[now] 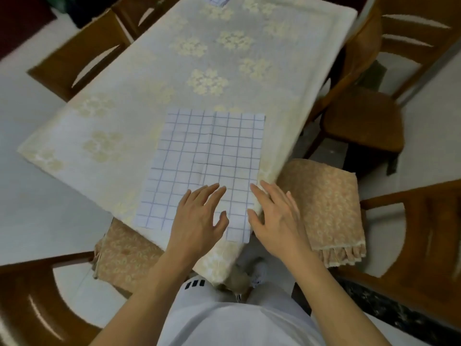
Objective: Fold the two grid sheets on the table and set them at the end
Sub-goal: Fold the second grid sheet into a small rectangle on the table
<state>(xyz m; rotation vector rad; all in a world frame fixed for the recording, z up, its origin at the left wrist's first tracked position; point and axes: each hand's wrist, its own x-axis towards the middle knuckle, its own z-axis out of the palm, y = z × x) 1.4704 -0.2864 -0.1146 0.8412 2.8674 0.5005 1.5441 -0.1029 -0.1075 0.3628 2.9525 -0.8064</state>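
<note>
Both hands lay over the near end of the unfolded grid sheet: the left hand rested palm-down on it with fingers spread and nothing pinched, and the right hand sat at the sheet's right edge, fingers loosely spread, its fingertips on or just above the paper where that edge met the rim of the tabletop; whether the thumb had caught the edge could not be told. That sheet, white with a blue grid and faint crease lines crossing it, lay flat near the corner of the tabletop closest to the person, its right edge running along the tabletop's right side. A second grid sheet, folded small, sat at the far end of the tabletop, cut off by the top of the view. Covering the tabletop was a pale cream cloth patterned with clusters of yellowish flowers, hanging over the edges. Wooden chairs stood around it: two on its left side, one on its right with a bare brown seat, and two nearest the person with beige patterned cushions, one cushion just right of the sheet and another below its near left corner. Beneath the tabletop lay a pale floor, and the person wore a white top.
</note>
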